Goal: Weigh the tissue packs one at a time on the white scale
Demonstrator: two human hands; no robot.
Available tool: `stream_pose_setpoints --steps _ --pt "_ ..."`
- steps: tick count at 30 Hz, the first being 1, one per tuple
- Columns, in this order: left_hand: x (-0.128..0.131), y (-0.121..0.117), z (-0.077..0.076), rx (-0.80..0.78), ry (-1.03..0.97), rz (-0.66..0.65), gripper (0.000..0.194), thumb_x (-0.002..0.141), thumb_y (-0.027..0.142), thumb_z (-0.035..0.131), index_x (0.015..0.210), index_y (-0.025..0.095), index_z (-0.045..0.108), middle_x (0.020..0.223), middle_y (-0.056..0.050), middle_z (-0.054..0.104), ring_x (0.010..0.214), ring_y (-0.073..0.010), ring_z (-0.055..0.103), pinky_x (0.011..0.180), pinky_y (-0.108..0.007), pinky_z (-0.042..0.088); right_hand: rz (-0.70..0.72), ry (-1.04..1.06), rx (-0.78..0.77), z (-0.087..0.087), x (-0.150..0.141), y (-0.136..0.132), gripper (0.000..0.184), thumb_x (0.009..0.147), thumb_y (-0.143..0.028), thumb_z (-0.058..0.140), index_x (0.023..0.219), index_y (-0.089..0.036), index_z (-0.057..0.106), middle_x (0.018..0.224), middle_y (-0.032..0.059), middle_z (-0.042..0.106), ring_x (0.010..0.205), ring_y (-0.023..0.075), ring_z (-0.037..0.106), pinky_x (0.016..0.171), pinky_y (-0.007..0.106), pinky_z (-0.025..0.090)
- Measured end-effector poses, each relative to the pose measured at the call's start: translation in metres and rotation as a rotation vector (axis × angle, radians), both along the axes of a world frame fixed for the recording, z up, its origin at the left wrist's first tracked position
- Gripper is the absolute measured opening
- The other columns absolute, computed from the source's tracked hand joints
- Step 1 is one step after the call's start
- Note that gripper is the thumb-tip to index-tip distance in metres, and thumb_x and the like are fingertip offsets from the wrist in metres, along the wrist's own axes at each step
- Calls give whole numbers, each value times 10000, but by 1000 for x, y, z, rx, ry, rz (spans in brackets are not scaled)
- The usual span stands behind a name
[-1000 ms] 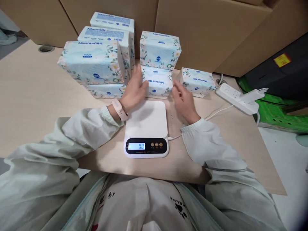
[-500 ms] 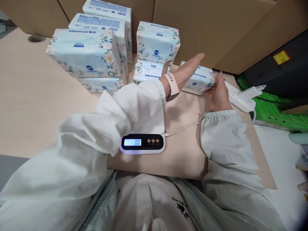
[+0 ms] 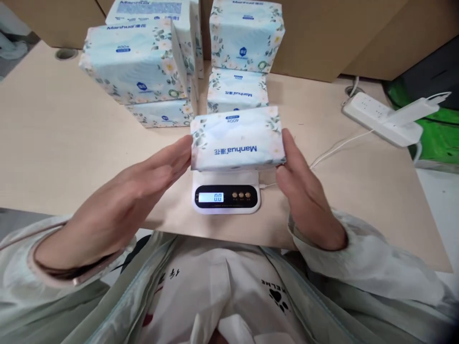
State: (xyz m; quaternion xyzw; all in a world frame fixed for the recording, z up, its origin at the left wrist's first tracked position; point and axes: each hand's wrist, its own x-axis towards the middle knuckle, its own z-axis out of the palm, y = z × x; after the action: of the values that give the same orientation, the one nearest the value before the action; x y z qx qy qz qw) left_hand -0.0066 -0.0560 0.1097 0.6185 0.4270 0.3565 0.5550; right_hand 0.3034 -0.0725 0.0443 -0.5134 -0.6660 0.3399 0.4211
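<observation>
I'm at what looks like a packing bench: cardboard boxes [image 3: 304, 38] behind a wood-grain table [image 3: 46, 143], with a digital scale [image 3: 225, 198] and power strip [image 3: 382, 117] on it.

I read "Manhua" and "400" on the tissue pack [image 3: 238, 138], "0.0" on the scale [image 3: 225, 199], "KELME" on the shirt [image 3: 222, 291].

Table [image 3: 75, 153] (pale): scale [image 3: 227, 198], packs [image 3: 238, 88], power strip [image 3: 369, 112].

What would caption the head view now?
Left hand and right hand hold a floral Manhua pack over a white scale reading 0.0.
</observation>
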Motion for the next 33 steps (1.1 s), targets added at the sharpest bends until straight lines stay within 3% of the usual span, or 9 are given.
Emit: stream_pose_setpoints --steps 3,5,8,10,12,16,22,28,33 --pt "-18 -3 -19 120 -29 -3 532 967 480 818 1490 524 730 1648 96 624 1623 -430 516 1344 -729 439 -25 58 -32 -11 -15 -1 632 1117 -598 549 1729 -522 409 1846 -117 405 1751 277 366 1449 551 392" --pt "-17 6 -33 220 -70 19 499 986 512 799 1478 555 729 1648 129 624 1627 -411 520 1383 -704 402 -46 107 49 -20 -15 8 580 1116 -591 554 1687 -508 495 1808 -75 492 1715 294 440 1439 558 397" --pt "-5 26 -59 354 -160 254 400 1047 583 705 1409 444 801 1570 67 713 1618 -384 546 1414 -636 387 -202 213 274 -35 -6 29 478 1129 -548 527 1571 -413 651 1644 37 671 1580 330 609 1384 610 431" --pt "4 38 -73 417 -181 433 388 1063 612 665 1340 391 824 1499 47 762 1562 -356 604 1373 -583 447 -366 256 387 -43 0 42 432 1130 -528 510 1435 -326 739 1444 98 768 1421 337 717 1304 628 487" --pt "10 44 -82 463 -199 519 399 1070 631 631 1300 368 825 1433 43 797 1476 -327 668 1283 -534 529 -476 258 430 -49 3 49 398 1120 -520 499 1313 -302 770 1280 108 793 1291 333 760 1227 629 531" --pt "12 42 -80 470 -211 514 362 1065 586 630 1261 344 816 1376 51 820 1433 -310 690 1192 -505 568 -487 220 404 -51 -1 44 392 1111 -541 441 1267 -357 750 1232 80 763 1233 330 760 1184 636 547" --pt "9 34 -75 390 -187 504 339 1090 544 601 1203 315 824 1322 33 834 1360 -310 721 1171 -521 577 -540 -5 302 -47 -5 35 559 1116 -601 278 1348 -391 741 1235 107 777 1191 349 774 1116 633 598" --pt "10 35 -76 368 -233 501 341 1088 521 598 1151 307 855 1254 -15 848 1291 -330 745 1114 -529 592 -521 160 328 -46 -3 34 418 1096 -566 422 1203 -359 769 1171 59 788 1125 322 780 1080 606 594" --pt "9 35 -76 362 -238 513 397 1111 548 544 1090 328 874 1196 -17 856 1226 -343 761 1075 -546 596 -495 149 288 -49 -1 32 468 1100 -597 361 1243 -384 752 1222 72 768 1163 334 753 1135 619 550"
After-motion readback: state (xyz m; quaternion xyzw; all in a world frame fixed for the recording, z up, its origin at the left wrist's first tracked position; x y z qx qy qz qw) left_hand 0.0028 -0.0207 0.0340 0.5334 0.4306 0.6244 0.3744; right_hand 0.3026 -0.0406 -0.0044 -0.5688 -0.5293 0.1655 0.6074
